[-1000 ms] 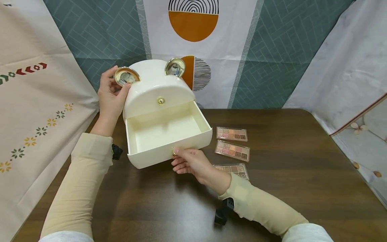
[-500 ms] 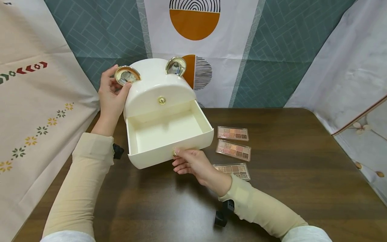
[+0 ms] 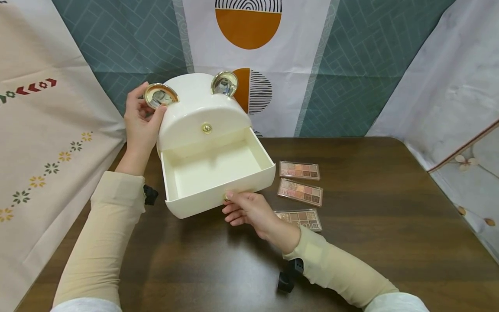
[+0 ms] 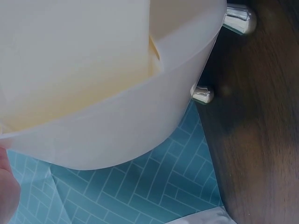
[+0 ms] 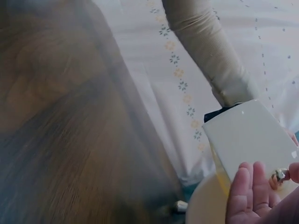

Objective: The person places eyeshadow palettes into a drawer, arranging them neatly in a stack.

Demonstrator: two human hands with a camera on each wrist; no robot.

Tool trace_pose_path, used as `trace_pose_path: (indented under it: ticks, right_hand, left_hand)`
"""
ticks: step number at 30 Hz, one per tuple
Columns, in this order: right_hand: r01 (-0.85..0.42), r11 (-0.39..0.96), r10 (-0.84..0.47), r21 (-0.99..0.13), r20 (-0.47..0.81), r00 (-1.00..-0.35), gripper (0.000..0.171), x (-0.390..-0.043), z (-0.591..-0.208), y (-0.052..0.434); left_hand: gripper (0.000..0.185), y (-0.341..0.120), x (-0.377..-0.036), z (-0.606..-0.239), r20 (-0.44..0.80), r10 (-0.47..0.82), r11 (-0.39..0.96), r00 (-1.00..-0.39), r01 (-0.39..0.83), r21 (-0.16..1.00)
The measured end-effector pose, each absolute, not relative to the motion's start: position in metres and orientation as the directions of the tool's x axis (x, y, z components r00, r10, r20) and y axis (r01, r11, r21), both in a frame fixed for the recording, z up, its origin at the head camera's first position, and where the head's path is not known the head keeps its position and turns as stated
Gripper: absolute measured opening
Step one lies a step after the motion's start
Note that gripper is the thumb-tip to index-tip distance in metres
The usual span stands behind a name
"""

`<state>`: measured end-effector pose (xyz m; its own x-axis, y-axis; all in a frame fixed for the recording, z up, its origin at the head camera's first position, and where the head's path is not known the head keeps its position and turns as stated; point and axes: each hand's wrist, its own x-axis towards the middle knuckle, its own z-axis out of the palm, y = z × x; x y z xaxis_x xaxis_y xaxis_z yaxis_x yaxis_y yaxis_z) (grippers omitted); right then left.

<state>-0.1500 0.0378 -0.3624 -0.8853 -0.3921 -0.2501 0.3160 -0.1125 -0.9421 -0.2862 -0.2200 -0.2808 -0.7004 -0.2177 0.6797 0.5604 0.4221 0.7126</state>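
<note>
A cream-white storage box (image 3: 187, 93) with two round gold ears tilts back above the table. Its lower drawer (image 3: 214, 171) is pulled well out, and the inside is bare. My left hand (image 3: 138, 125) grips the left gold ear (image 3: 160, 96), thumb in front and fingers behind. Pinched by the thumb of my right hand (image 3: 253, 212) is the drawer's gold knob (image 3: 226, 197), whose far side is hidden. The right wrist view shows this knob (image 5: 279, 176) on the drawer front (image 5: 247, 135). Short metallic feet (image 4: 203, 94) show under the box in the left wrist view.
Three eyeshadow palettes (image 3: 299, 170) lie on the dark wooden table (image 3: 370, 208), right of the drawer; the nearest (image 3: 300, 219) is partly behind my right wrist. Patterned cloths (image 3: 351, 65) hang behind and at both sides.
The drawer front has come very slightly toward me relative to the box. Both hands keep their holds; the head view has shifted a little.
</note>
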Motion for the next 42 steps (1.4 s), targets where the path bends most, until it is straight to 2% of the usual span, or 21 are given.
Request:
trace_pose_path:
  ticks: [6, 8, 11, 16, 20, 24, 30, 36, 42]
  right_hand:
    - [0.215, 0.002, -0.379, -0.977, -0.200, -0.904, 0.032, -0.148, -0.369, 0.062]
    - [0.143, 0.078, -0.372, -0.987, -0.162, -0.914, 0.028, -0.147, -0.368, 0.074]
    - [-0.033, 0.236, -0.376, -0.971, -0.060, -0.925, 0.022, -0.145, -0.366, 0.093]
    - [-0.299, 0.416, -0.428, -0.859, 0.105, -0.898, 0.021, -0.141, -0.365, 0.121]
    - [-0.392, 0.496, -0.471, -0.775, 0.139, -0.871, 0.030, -0.139, -0.372, 0.143]
    - [-0.476, 0.619, -0.496, -0.624, 0.159, -0.854, 0.039, -0.138, -0.380, 0.164]
    - [-0.498, 0.748, -0.500, -0.439, 0.121, -0.858, 0.052, -0.138, -0.389, 0.189]
    - [-0.472, 0.793, -0.485, -0.385, 0.070, -0.872, 0.064, -0.139, -0.396, 0.205]
    - [-0.449, 0.820, -0.474, -0.356, 0.019, -0.881, 0.068, -0.143, -0.396, 0.214]
  left_hand:
    - [0.050, -0.220, -0.286, -0.283, 0.679, -0.219, 0.414, -0.701, 0.563, 0.715]
    - [0.049, -0.220, -0.286, -0.282, 0.681, -0.221, 0.410, -0.698, 0.567, 0.714]
    - [0.049, -0.220, -0.287, -0.281, 0.686, -0.223, 0.406, -0.692, 0.574, 0.711]
    - [0.049, -0.221, -0.287, -0.279, 0.686, -0.224, 0.408, -0.692, 0.573, 0.711]
    - [0.049, -0.220, -0.286, -0.280, 0.671, -0.230, 0.404, -0.705, 0.558, 0.725]
    - [0.049, -0.221, -0.286, -0.281, 0.672, -0.224, 0.405, -0.706, 0.560, 0.723]
    - [0.049, -0.222, -0.285, -0.281, 0.680, -0.221, 0.408, -0.699, 0.567, 0.716]
    - [0.049, -0.221, -0.285, -0.281, 0.677, -0.224, 0.409, -0.701, 0.562, 0.719]
    - [0.049, -0.220, -0.286, -0.280, 0.677, -0.226, 0.411, -0.701, 0.561, 0.718]
